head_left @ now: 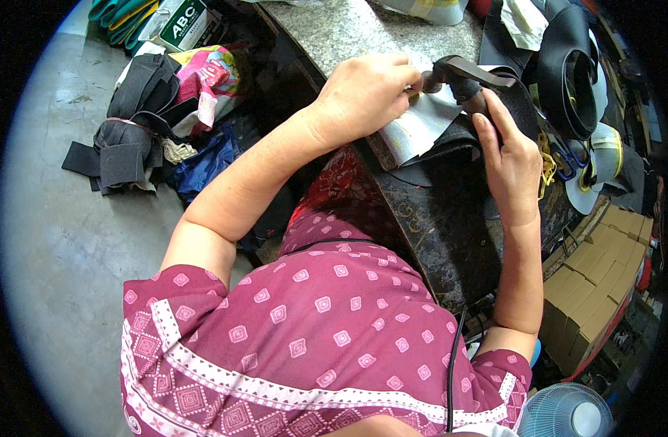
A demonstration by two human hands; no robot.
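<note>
My right hand (510,156) is wrapped around the short handle of a dark hammer (461,71), its index finger and thumb lying along the handle. The hammer's head hangs over a whitish sheet (418,127) with faint coloured marks, which lies on the worktable. Just left of the hammer head, my left hand (370,95) is closed in a pinch at the sheet's upper part. What its fingertips hold is hidden. Black sheet material (458,138) lies under and beside the whitish sheet, near my right hand.
A speckled stone slab (327,33) covers the table's far part. Coiled black strips (571,84) and blue-handled scissors (569,162) lie to the right. Stacked brown cardboard (592,269) and a fan (567,411) stand lower right. Black scraps (123,149) are piled at left.
</note>
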